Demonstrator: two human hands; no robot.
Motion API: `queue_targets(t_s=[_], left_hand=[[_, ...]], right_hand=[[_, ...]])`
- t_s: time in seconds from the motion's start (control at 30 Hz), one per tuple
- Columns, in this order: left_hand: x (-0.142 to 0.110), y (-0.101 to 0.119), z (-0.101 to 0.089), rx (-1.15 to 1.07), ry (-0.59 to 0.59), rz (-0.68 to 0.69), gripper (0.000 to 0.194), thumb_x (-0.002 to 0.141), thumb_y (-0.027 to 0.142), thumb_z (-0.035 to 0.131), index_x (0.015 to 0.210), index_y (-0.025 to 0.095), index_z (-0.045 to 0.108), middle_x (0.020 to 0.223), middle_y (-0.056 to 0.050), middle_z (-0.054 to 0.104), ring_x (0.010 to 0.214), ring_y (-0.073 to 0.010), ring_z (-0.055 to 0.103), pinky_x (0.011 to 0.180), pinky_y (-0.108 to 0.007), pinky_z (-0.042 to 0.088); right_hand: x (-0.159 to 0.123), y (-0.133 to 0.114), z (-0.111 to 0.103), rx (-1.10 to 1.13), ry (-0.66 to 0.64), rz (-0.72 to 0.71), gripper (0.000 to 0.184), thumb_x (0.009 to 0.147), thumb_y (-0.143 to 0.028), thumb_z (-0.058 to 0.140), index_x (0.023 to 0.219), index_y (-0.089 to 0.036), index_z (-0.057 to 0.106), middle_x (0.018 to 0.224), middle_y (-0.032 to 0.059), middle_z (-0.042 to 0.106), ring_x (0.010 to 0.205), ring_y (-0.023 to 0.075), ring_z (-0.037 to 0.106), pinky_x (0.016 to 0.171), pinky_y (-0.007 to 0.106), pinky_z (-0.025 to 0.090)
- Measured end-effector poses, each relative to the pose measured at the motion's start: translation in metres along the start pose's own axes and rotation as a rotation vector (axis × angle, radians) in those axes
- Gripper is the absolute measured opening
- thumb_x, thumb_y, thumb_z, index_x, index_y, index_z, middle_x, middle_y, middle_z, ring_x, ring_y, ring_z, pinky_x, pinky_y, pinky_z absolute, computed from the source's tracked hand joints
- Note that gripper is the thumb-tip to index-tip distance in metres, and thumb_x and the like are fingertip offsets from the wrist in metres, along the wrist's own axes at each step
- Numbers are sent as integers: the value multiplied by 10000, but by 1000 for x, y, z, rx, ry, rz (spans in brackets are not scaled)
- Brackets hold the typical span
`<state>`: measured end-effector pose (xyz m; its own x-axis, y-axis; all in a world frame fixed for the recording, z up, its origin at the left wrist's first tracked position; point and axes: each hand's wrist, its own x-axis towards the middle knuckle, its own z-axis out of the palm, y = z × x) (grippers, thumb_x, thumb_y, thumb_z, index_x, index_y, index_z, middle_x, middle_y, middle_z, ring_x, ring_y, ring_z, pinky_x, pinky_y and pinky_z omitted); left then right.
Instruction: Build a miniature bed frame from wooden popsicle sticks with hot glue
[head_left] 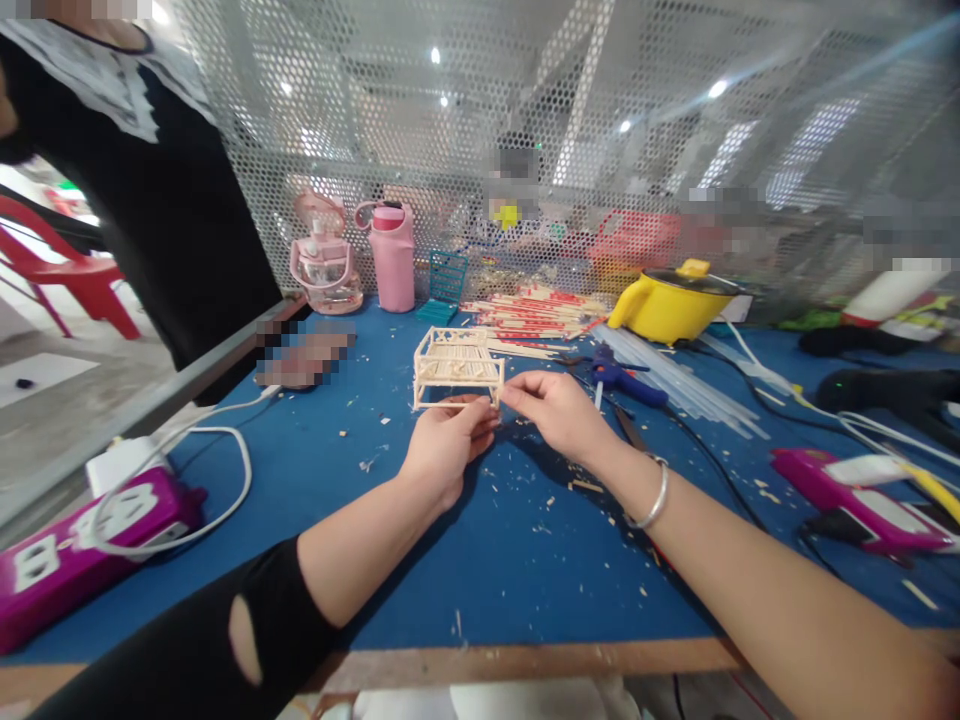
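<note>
A small model bed frame built of thin wooden sticks (456, 364) is held just above the blue tabletop. My left hand (448, 438) is closed on its lower front rail near the right corner. My right hand (555, 408) pinches at the front right leg, thumb and forefinger together at the corner post. Whether a separate small piece sits between those fingertips cannot be made out. Right of my hands lies a blue hot glue gun (621, 374) with its cord, and a dark-bladed tool (628, 428) is partly hidden by my right wrist.
Chopsticks in red-printed wrappers (536, 312) are heaped behind, beside clear glue sticks (675, 385) and a yellow electric pot (675, 305). Pink bottles (394, 262) stand by the mesh wall. Purple power strips (97, 535) lie at both sides. A person (165, 190) stands at left.
</note>
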<state>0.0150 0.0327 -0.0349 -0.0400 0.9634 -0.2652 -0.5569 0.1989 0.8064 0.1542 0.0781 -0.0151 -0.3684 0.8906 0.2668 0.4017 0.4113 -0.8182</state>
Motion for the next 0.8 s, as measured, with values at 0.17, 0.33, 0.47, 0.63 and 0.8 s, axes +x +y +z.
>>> queue_targets(t_s=[0.17, 0.33, 0.47, 0.63, 0.8], left_hand=[[-1, 0, 2, 14, 22, 27, 66, 798, 138, 630, 746, 119, 594, 691, -41, 671, 654, -84, 639, 690, -203, 491], [-1, 1, 2, 42, 21, 17, 61, 811, 134, 614, 754, 122, 595, 706, -37, 674, 673, -79, 644, 727, -204, 497], [-2, 2, 1, 93, 1, -16, 112, 829, 239, 616, 821, 129, 596, 776, -48, 674, 673, -83, 643, 681, -210, 511], [-7, 2, -2, 237, -42, -52, 193, 780, 197, 643, 932, 155, 532, 794, -25, 656, 610, -86, 629, 613, -238, 525], [-14, 6, -8, 510, -230, -13, 118, 729, 166, 676, 797, 121, 590, 561, 14, 595, 492, -70, 549, 488, -177, 424]], right_hand=[[0, 1, 0, 5, 9, -2, 242, 794, -387, 613, 758, -160, 689, 737, 18, 698, 673, 142, 587, 663, 266, 430], [-1, 1, 0, 6, 10, 9, 254, 791, -401, 614, 759, -159, 686, 732, 17, 696, 662, 137, 581, 653, 265, 430], [-1, 0, 0, -8, 30, 17, 251, 792, -396, 610, 745, -160, 681, 725, 16, 691, 661, 137, 578, 661, 268, 430], [1, 4, -4, -27, 91, 10, 271, 806, -405, 583, 774, -156, 685, 747, 27, 699, 677, 149, 592, 660, 272, 437], [4, 8, -7, -66, 142, -12, 296, 821, -412, 548, 783, -153, 686, 725, 29, 697, 651, 155, 591, 621, 270, 439]])
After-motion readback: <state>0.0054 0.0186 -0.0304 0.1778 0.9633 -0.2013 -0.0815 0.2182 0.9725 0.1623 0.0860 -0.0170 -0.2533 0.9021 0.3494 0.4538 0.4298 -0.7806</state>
